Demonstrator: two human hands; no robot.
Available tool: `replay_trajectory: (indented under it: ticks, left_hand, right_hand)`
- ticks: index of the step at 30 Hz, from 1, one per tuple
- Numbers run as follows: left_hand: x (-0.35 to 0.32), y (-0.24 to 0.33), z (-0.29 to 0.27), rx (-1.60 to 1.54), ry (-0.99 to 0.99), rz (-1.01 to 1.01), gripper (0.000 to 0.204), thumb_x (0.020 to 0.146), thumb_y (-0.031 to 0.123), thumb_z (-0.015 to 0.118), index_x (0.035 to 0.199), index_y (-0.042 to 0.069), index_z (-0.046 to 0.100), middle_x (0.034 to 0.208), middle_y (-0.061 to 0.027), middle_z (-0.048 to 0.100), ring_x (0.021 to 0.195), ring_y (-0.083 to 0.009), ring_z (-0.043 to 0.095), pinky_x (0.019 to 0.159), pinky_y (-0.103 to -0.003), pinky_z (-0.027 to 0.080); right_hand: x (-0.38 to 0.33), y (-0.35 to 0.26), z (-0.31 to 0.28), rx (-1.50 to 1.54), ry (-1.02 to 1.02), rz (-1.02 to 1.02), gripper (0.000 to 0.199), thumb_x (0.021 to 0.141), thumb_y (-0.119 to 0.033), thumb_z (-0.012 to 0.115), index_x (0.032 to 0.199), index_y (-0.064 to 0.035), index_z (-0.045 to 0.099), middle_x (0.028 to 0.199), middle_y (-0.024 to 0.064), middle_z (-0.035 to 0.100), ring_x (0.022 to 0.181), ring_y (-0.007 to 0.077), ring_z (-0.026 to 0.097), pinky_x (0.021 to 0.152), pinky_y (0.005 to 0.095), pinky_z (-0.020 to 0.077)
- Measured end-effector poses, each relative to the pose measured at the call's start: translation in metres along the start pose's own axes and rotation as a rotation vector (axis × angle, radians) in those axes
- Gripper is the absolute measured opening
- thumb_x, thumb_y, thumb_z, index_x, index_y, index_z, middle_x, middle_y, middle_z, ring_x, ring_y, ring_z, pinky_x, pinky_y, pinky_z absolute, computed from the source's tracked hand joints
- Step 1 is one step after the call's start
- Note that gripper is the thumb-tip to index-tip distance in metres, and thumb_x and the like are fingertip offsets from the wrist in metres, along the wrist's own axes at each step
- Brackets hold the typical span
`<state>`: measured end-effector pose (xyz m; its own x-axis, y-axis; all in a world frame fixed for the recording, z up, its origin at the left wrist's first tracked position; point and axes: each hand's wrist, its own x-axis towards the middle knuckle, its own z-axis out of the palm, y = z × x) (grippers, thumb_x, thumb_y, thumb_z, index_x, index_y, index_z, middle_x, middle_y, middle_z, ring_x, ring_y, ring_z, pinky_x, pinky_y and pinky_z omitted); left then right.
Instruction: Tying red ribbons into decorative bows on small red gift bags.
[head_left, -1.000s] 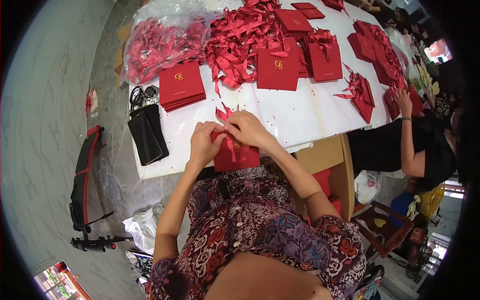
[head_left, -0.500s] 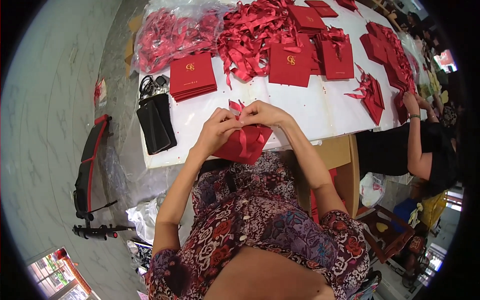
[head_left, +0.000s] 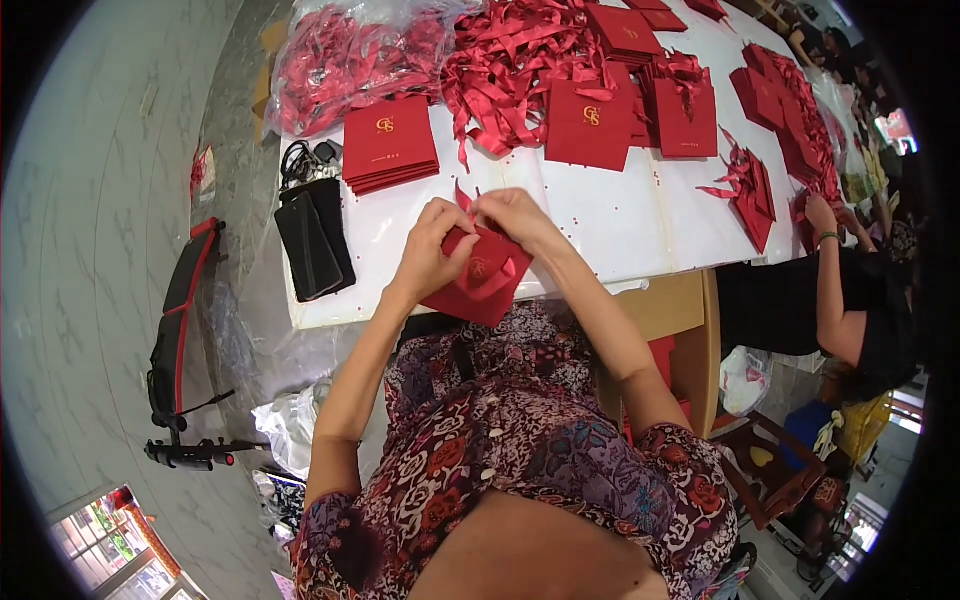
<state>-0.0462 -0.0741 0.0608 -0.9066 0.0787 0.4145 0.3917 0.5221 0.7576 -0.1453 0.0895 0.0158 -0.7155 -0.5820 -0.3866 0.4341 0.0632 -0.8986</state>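
A small red paper bag (head_left: 478, 295) is tilted at the table's near edge, in front of my body. My left hand (head_left: 436, 250) is closed on its upper left edge, thumb across the front and fingers curled by the top. Beside it, my right hand (head_left: 515, 218) pinches a red ribbon (head_left: 464, 198) at the bag's top edge, its ends sticking up between the hands. A loop of ribbon lies over the bag's right side. The exact spot between the fingertips is partly hidden.
A stack of flat red bags (head_left: 390, 145), a black phone (head_left: 308, 248) on a dark pouch and a cable lie to the left. Behind are a plastic sack of ribbons (head_left: 360, 65), a ribbon heap (head_left: 515, 85) and more bags (head_left: 590, 122). A co-worker's arm (head_left: 828, 260) is at right.
My right hand has moved slightly up and left. The bag has turned, showing more of its front, and the ribbon that hung down its front now lies to the right.
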Motion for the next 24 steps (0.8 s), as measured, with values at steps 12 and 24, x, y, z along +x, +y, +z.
replay_trajectory:
  ticks: [12,24]
  left_hand:
    - [-0.009,-0.029,0.015,0.232,0.23,-0.265,0.017,0.082,0.014,0.074,0.093,0.005,0.065,0.084,-0.01,0.065,0.079,-0.0283,0.059,0.072,-0.038,0.048]
    - [0.008,-0.055,0.041,0.071,0.231,-0.591,0.015,0.085,0.015,0.068,0.091,0.002,0.067,0.071,-0.0084,0.067,0.059,-0.0187,0.061,0.059,-0.033,0.048]
  right_hand:
    - [-0.005,-0.007,-0.026,-0.782,0.43,-0.336,0.027,0.084,-0.03,0.072,0.084,-0.0032,0.071,0.076,0.0101,0.068,0.069,0.0241,0.065,0.066,0.0355,0.0509]
    - [0.009,0.014,-0.011,-0.522,0.322,-0.348,0.025,0.083,-0.024,0.077,0.087,-0.0005,0.069,0.073,0.0074,0.067,0.063,0.0132,0.061,0.06,0.0276,0.0489]
